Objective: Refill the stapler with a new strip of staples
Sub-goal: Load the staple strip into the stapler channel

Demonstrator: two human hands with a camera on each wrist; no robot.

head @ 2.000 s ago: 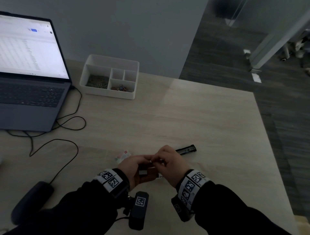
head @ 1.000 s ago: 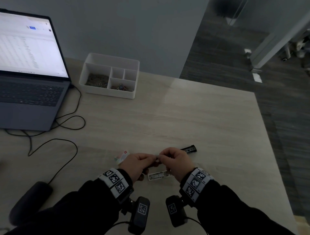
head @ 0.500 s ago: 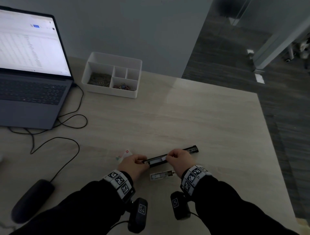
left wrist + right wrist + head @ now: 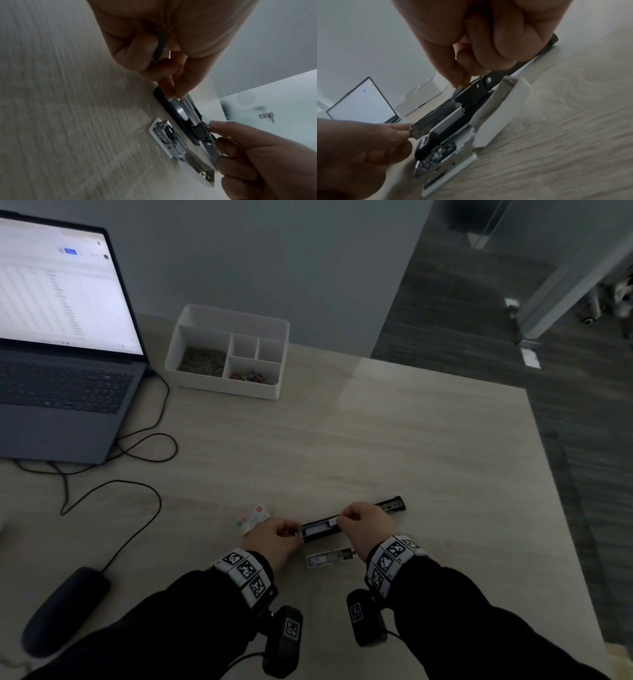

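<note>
The stapler (image 4: pixel 390 505) lies swung open on the table, its black magazine pointing left. Its white top cover (image 4: pixel 329 559) lies flat just in front of it, also seen in the right wrist view (image 4: pixel 501 108). My left hand (image 4: pixel 291 531) pinches the metal front end of the magazine (image 4: pixel 419 129). My right hand (image 4: pixel 339 520) pinches a silver staple strip (image 4: pixel 331 522) over the magazine channel; the strip's end (image 4: pixel 459 86) shows between thumb and finger. A small red and white staple box (image 4: pixel 255 517) sits behind my left hand.
An open laptop (image 4: pixel 68 371) stands at the far left with black cables (image 4: pixel 137 491) looping toward me. A white organiser tray (image 4: pixel 233 350) holding clips sits at the back. A dark oblong object (image 4: pixel 61 607) lies near left. The table edge (image 4: pixel 561 508) drops off at right.
One second ago both hands held the strip between them above the white cover. They have since moved away from me onto the black magazine and stayed there.
</note>
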